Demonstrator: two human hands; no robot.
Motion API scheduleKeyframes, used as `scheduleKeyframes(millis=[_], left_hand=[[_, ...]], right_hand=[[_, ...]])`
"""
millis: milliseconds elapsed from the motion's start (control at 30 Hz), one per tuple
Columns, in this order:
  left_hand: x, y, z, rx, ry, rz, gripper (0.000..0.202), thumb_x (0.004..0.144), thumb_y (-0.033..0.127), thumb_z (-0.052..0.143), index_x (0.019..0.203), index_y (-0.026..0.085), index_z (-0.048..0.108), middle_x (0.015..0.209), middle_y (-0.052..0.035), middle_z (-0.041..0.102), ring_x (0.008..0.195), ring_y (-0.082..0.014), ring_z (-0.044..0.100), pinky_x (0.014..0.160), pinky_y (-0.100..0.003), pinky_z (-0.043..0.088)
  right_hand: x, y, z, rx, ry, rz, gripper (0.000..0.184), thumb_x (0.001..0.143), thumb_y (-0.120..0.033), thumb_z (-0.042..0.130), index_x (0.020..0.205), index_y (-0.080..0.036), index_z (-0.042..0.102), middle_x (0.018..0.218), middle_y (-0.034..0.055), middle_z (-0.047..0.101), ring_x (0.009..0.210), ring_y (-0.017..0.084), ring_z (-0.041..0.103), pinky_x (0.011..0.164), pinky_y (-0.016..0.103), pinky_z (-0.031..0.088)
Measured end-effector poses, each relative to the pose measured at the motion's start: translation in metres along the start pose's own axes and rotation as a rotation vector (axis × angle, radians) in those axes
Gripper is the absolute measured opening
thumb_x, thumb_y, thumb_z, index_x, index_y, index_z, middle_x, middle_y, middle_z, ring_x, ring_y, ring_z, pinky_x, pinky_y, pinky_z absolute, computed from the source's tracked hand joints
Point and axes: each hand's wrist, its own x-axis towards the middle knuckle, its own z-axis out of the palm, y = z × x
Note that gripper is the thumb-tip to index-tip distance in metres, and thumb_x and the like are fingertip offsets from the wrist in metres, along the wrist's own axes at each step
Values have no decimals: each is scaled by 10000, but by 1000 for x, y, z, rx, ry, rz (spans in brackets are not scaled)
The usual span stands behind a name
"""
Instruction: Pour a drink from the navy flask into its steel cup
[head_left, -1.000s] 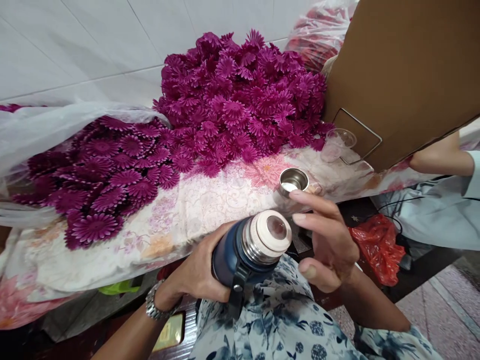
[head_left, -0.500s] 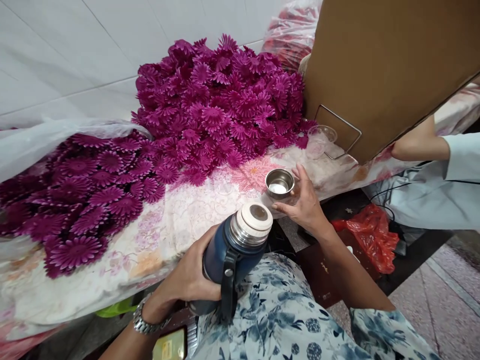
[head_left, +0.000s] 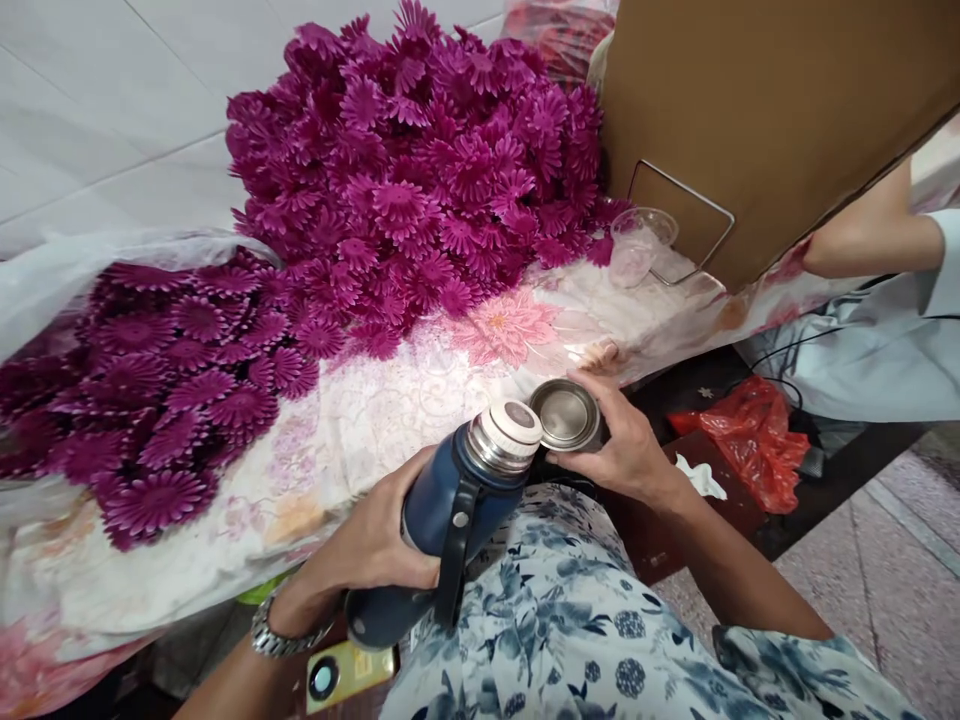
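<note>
Nearest the camera, over a lap in blue floral print, the left hand (head_left: 375, 555) is wrapped tight around the body of a dark blue flask (head_left: 427, 515), with a metal wristwatch (head_left: 281, 632) on that wrist. The flask tilts up and to the right, its black strap (head_left: 452, 545) hanging down its side and its cream stopper (head_left: 514, 424) seated in the steel neck. Just beside the stopper, the right hand (head_left: 634, 455) clasps a small steel cup (head_left: 565, 413) from below and from the right, with its open mouth turned toward the camera. The cup is held in the air at the near edge of the table (head_left: 450, 370), right of its middle, and its rim is close against the flask's top. The 2 hands stay apart, each closed on its own thing. The table wears a pale floral cloth. In a clear bag at its left end lie flat purple flowers (head_left: 172, 370), and a taller heap of purple blooms (head_left: 420, 170) fills the far edge against the white tiled wall. A clear plastic cup (head_left: 637, 245) stands near the far right corner, just beside a cardboard box (head_left: 750, 110). Below the table's right end lies a red plastic bag (head_left: 750, 440), and another person's arm (head_left: 862, 240) reaches in behind the box.
</note>
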Motion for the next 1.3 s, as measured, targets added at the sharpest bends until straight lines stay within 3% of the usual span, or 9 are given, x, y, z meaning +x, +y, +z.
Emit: scheduleKeyframes(millis=[300,500,800,933,1300], left_hand=[[-3,-3,7,103,-135,-112,891,510,330,760,1318,206,405,1246,-49,586,1143,-305,543,999,-380,427],[-6,-9,10,54,-156,-125,857,545,313,756,1317,235,391,1235,-33,585,1112,-281,562,992,-373,432],[-13,-19,11,47,-198,-241,862,539,382,747,1310,203,406,1260,-63,583,1130,-321,558,942,-384,462],[-14,-24,12,-20,-219,-205,810,562,393,729,1290,206,426,1232,-47,598,1107,-287,572,948,-352,459],[-17,-25,14,87,-202,-182,749,579,344,665,1280,182,457,1108,-63,637,1004,-292,591,873,-379,486]], right_hand=[[-32,12,34,59,-76,-18,723,766,-333,663,1375,-189,302,1251,164,543,1171,270,538,969,456,486],[-38,13,43,49,-61,-55,696,784,-342,644,1369,-160,313,1239,185,548,1162,273,541,953,451,501],[-42,15,56,41,-69,-88,695,808,-324,615,1392,-172,270,1244,180,543,1173,277,531,949,465,501],[-44,17,61,37,-89,-105,696,811,-333,610,1392,-170,264,1232,181,549,1166,277,537,940,465,506],[-48,18,70,62,-126,-91,691,798,-320,613,1384,-176,277,1228,174,559,1153,276,545,933,470,498]])
